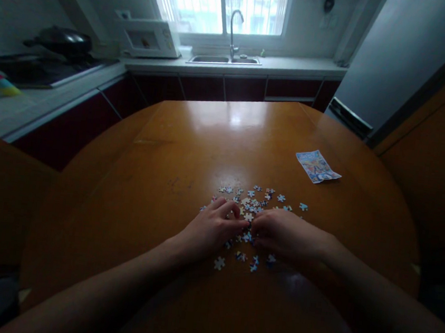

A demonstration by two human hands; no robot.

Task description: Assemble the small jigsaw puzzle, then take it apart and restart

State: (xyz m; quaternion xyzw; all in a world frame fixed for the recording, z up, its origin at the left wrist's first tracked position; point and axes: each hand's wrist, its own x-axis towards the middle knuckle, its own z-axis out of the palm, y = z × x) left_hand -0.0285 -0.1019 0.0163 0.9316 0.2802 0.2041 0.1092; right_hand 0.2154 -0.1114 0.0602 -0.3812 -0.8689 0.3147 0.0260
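Note:
Loose jigsaw puzzle pieces (248,217) lie in a scattered heap on the wooden table (208,149), some face up in colour and some showing pale backs. My left hand (216,223) rests at the heap's left side, fingers apart and partly bent, one fingertip reaching toward the middle pieces. On the right side, my right hand (279,231) is closed, its fingers curled down among the pieces; whatever is in them is hidden. Between the two hands there is a narrow gap. Nearer to me lie a pale piece (219,263) and a coloured piece (254,263).
A creased picture sheet (318,166) lies beyond the heap to the right. Past the table stand a counter with a sink (210,59), a microwave (148,39), and a stove with a wok (64,41). A refrigerator (412,59) is at the right.

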